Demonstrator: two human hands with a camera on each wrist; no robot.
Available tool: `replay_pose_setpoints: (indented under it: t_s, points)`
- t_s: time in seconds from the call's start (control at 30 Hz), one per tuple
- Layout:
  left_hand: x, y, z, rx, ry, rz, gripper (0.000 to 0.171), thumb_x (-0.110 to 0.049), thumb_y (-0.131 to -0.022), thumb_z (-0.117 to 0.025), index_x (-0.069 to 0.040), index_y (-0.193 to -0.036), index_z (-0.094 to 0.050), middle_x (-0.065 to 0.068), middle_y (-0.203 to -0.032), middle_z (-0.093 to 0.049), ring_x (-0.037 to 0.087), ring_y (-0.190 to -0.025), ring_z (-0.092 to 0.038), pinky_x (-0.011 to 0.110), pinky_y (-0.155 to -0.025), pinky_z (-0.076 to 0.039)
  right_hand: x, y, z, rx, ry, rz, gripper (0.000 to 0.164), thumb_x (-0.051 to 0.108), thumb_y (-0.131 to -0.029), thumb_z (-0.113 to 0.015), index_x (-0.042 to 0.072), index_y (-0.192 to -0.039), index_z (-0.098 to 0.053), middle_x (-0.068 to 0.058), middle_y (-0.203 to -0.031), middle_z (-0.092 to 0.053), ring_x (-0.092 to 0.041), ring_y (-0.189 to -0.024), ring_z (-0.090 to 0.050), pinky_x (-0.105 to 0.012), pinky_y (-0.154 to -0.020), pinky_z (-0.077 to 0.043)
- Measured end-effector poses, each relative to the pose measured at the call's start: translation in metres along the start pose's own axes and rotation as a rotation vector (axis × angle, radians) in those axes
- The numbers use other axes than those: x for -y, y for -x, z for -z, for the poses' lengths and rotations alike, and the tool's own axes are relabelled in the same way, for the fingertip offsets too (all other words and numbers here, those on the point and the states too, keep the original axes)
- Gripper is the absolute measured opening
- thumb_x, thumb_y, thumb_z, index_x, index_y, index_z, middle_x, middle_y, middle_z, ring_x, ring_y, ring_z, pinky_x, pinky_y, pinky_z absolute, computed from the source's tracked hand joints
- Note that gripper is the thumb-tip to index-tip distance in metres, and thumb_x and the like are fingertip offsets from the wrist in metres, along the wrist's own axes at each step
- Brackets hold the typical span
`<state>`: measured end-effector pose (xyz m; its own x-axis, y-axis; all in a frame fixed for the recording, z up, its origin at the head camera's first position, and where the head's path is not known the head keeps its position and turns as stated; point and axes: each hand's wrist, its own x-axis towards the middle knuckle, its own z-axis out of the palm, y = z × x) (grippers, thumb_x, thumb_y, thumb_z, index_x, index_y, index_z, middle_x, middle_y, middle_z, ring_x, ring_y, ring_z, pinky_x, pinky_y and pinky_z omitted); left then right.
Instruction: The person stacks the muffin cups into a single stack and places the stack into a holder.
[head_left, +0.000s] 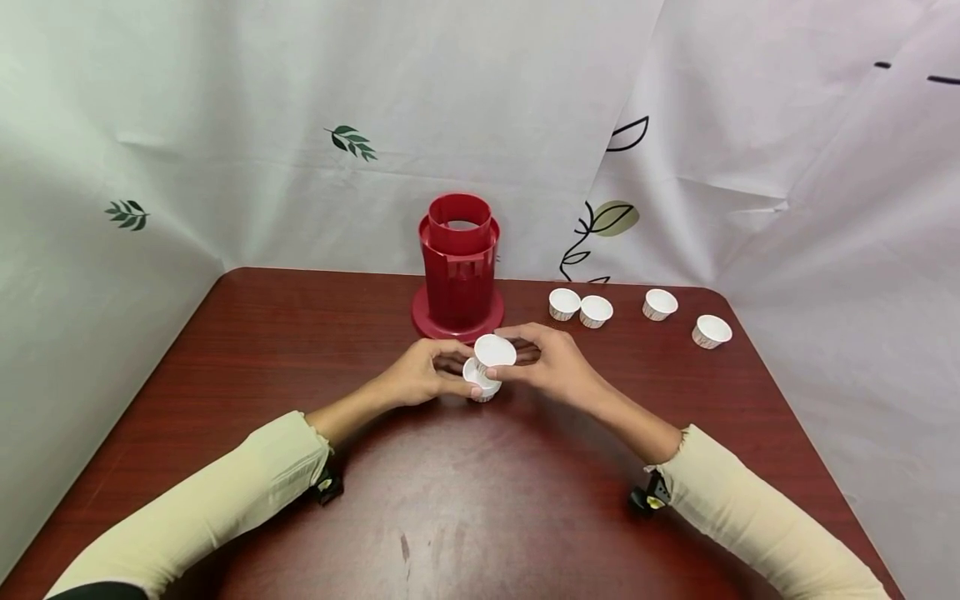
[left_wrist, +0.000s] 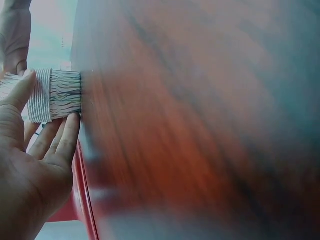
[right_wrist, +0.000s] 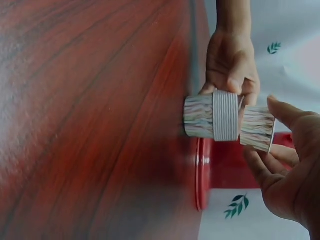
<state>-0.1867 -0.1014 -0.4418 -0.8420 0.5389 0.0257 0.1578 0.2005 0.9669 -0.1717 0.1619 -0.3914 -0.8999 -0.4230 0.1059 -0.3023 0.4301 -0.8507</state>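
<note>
My left hand [head_left: 422, 372] grips a short stack of nested white paper cups [right_wrist: 202, 117] between thumb and fingers, near the middle of the table. The stack's rims show as several close ridges in both wrist views. Just above it, tilted slightly, is a single paper cup [right_wrist: 256, 129], which my right hand [head_left: 557, 364] pinches between thumb and fingers. In the right wrist view a narrow gap separates this cup's base from the stack. Behind both hands stands a red cylindrical holder [head_left: 459, 283] with a round base and an open top.
Two paper cups, one [head_left: 564, 305] touching or nearly touching the other [head_left: 596, 312], stand right of the red holder. Farther right are another cup [head_left: 660, 305] and one [head_left: 711, 332] near the edge of the dark wooden table [head_left: 315, 317]. White patterned cloth [head_left: 262, 125] hangs around it.
</note>
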Motion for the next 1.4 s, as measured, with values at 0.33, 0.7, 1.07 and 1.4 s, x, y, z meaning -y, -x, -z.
replay_pose_setpoints:
  t_s: [0.33,0.7,1.07,1.4]
  points:
    - [-0.001,0.003,-0.001,-0.007,-0.048,0.004,0.056,0.000,-0.088,-0.095,0.005,-0.139,-0.073,0.023,-0.126,-0.081,0.028,-0.115,-0.082,0.035,-0.098,-0.070,-0.002,0.004,-0.009,0.037,0.080,0.060,0.061,0.021,-0.091,-0.098,0.004,-0.145,-0.075,-0.013,-0.124,-0.081,-0.025,-0.113,-0.082,-0.046,-0.102,-0.069]
    - [-0.002,0.002,0.000,0.000,-0.083,-0.029,0.066,-0.008,-0.091,-0.095,-0.007,-0.152,-0.070,0.018,-0.130,-0.082,0.024,-0.115,-0.082,0.027,-0.094,-0.068,-0.010,0.005,-0.014,0.065,0.039,-0.025,0.061,0.023,-0.089,-0.099,0.009,-0.144,-0.077,-0.010,-0.133,-0.083,-0.019,-0.110,-0.084,-0.033,-0.096,-0.070]
    - [-0.004,0.003,0.001,0.018,-0.062,-0.042,0.054,-0.006,-0.096,-0.090,-0.004,-0.147,-0.073,0.018,-0.131,-0.083,0.023,-0.111,-0.083,0.025,-0.095,-0.068,-0.018,0.005,-0.015,0.068,-0.054,-0.068,0.058,0.017,-0.087,-0.100,0.005,-0.139,-0.078,-0.013,-0.126,-0.086,-0.025,-0.112,-0.086,-0.030,-0.094,-0.070]
    - [-0.007,0.001,0.003,0.028,-0.080,-0.036,0.054,-0.006,-0.094,-0.092,-0.002,-0.145,-0.075,0.016,-0.139,-0.081,0.030,-0.118,-0.083,0.025,-0.095,-0.067,-0.018,0.000,-0.014,0.055,-0.080,-0.112,0.053,0.016,-0.083,-0.102,0.002,-0.131,-0.083,-0.012,-0.134,-0.083,-0.026,-0.113,-0.085,-0.029,-0.092,-0.070]
